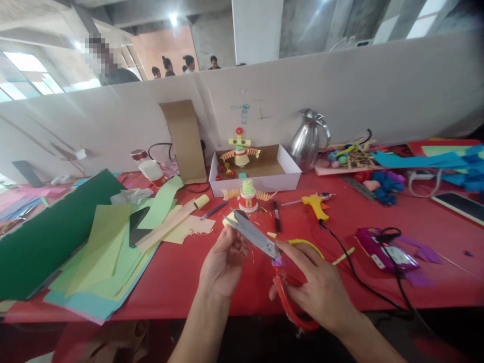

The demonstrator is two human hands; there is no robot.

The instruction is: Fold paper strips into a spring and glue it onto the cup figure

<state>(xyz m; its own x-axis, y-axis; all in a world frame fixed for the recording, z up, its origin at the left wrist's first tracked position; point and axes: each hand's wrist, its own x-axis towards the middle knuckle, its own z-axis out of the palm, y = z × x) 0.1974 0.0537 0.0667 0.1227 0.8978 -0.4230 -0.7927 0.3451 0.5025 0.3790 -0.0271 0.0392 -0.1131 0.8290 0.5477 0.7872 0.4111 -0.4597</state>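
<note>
Our right hand [321, 292] grips red-handled steel scissors [264, 252] – blades closed on a small pale-yellow paper scrap [229, 220] pinched by our left hand [223, 262] – above the red desk [181, 282].

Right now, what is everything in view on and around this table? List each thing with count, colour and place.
scissors: one, red handles, in the right hand
paper scrap: one, pale yellow, at left fingertips
paper figures: two, yellow-red, one in the box, one before it
box: one, white, centre back
glue gun: one, yellow, right of box
jug: one, steel, behind box
paper sheets: many, green, left
table: one, red cover
left hand: pinching the scrap
right hand: gripping scissors
</note>
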